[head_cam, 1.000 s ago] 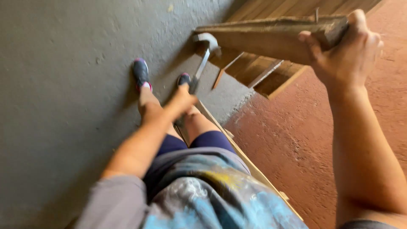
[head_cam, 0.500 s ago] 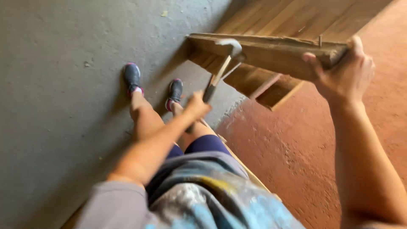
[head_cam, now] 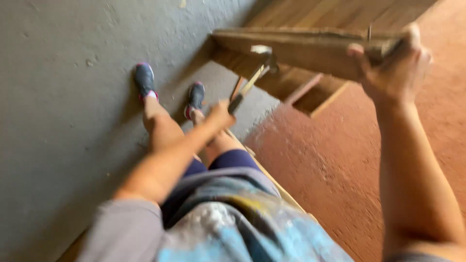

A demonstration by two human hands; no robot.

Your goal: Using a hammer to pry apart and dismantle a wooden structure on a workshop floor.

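Hammer (head_cam: pixel 252 80) likely touching plank (head_cam: pixel 291 48) between hands.

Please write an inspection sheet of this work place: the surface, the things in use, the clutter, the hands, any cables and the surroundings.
Surface: grey concrete floor on the left, reddish floor on the right.
Job's things: a hammer with a wooden handle, head close to a wooden plank; a nail stands up near the plank's held end.
Clutter: nothing seen.
Hands: left hand grips the hammer handle; right hand grips the plank's end.
Cables: nothing seen.
Surroundings: a wooden slatted structure lies under the plank; the person's two dark shoes stand on the concrete; a paint-stained shirt fills the bottom. The picture is blurred.
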